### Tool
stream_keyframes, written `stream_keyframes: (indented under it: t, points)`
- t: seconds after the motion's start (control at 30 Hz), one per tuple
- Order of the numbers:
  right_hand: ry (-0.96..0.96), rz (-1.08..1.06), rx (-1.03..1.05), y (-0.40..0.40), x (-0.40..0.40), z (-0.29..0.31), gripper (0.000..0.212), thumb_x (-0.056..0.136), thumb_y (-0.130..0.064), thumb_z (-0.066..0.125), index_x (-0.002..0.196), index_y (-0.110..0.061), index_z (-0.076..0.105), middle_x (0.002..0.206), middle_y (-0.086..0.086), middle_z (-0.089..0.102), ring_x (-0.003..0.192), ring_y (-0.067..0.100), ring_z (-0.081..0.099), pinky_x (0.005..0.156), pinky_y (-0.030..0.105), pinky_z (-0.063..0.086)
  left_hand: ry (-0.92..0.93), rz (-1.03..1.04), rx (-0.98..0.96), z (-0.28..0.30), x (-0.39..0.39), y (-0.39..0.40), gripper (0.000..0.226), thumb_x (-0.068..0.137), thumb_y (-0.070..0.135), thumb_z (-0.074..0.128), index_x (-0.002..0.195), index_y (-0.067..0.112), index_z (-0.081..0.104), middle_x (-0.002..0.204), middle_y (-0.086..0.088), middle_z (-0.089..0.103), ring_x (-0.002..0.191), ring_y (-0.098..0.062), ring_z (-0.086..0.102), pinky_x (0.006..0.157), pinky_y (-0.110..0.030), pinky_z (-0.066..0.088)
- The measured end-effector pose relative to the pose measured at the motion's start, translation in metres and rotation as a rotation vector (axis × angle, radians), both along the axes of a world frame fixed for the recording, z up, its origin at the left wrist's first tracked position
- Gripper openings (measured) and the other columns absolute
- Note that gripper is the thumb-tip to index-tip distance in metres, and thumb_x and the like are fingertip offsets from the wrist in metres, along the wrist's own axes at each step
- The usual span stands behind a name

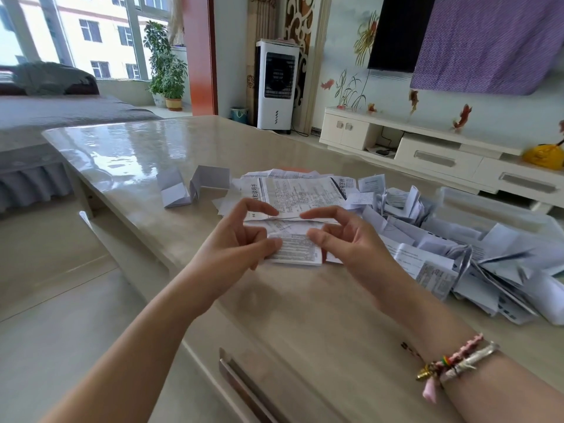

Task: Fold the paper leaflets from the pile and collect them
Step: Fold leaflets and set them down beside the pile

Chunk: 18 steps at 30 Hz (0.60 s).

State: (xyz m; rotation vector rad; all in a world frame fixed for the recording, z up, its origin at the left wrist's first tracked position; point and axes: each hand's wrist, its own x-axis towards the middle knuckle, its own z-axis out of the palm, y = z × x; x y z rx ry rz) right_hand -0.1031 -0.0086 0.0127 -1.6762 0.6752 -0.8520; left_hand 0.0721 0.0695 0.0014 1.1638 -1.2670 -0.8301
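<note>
A small folded printed leaflet [294, 248] is held just above the glossy beige table [128, 154]. My left hand [235, 239] pinches its left end with the thumb, and my right hand [351, 236] pinches its right end. Both index fingers curl above it. Just behind lies a flat unfolded leaflet [293, 190] on a few others. A big loose pile of leaflets [457, 254] spreads to the right. Two folded white leaflets [175, 190] [210, 178] stand apart at the back left.
The table's near edge has a metal drawer handle [244, 389]. Beyond the table stand a white air cooler [276, 83] and a white TV cabinet [427, 148]. Bracelets [457, 361] circle my right wrist.
</note>
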Motion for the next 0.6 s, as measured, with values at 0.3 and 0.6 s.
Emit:
stream_keyframes:
  t: [0.3,0.6]
  points:
    - [0.06,0.058,-0.058,-0.005,-0.008,0.006,0.014,0.094,-0.005,0.054,0.091,-0.018,0.06,0.068,-0.004,0.055,0.063,0.004,0.051,0.06,0.01,0.039,-0.05,0.115,-0.102,0.0,-0.007,-0.019,0.036,0.087,-0.009,0.059,0.113,0.014,0.052,0.05,0.006,0.029,0.048,-0.008,0.029,0.048,-0.017,0.03]
    - [-0.18,-0.511,-0.054,-0.024,-0.016,0.011,0.024,0.094,0.002,0.05,0.089,-0.013,0.068,0.081,0.001,0.067,0.064,0.007,0.056,0.051,0.013,0.041,-0.555,0.323,-0.064,-0.012,0.001,-0.05,0.015,0.094,0.03,0.056,0.108,0.027,0.054,0.077,0.008,0.054,0.081,-0.016,0.06,0.075,-0.028,0.043]
